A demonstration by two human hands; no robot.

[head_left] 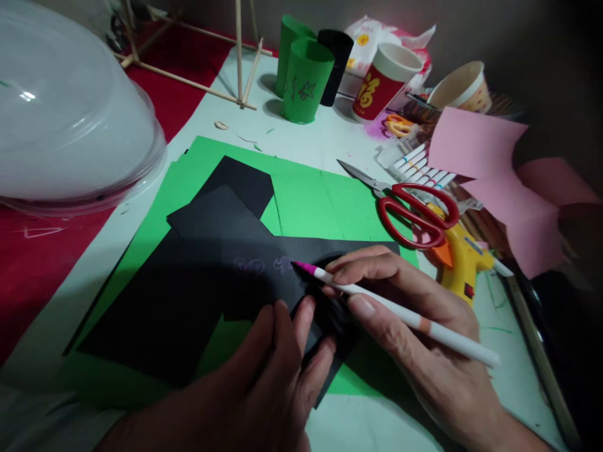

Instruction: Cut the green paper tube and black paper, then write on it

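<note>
My right hand (414,320) is closed around a white felt-tip marker (400,307). Its magenta tip touches or hovers just over a strip of black paper (325,248). Faint purple curly drawings (252,265) show on the paper left of the tip. With bent fingers, my left hand (277,370) holds the same black paper near its lower edge; exactly how the fingertips grip it is partly hidden. More black paper pieces (155,307) overlap on a green sheet (301,201) beneath.
Red-handled scissors (414,213) and a yellow glue gun (459,257) lie at right, near markers (424,166) and pink paper (475,144). Green cups (308,81), a red paper cup (381,88), a wooden stick frame (240,56) and a translucent plastic dome (70,113) stand farther back.
</note>
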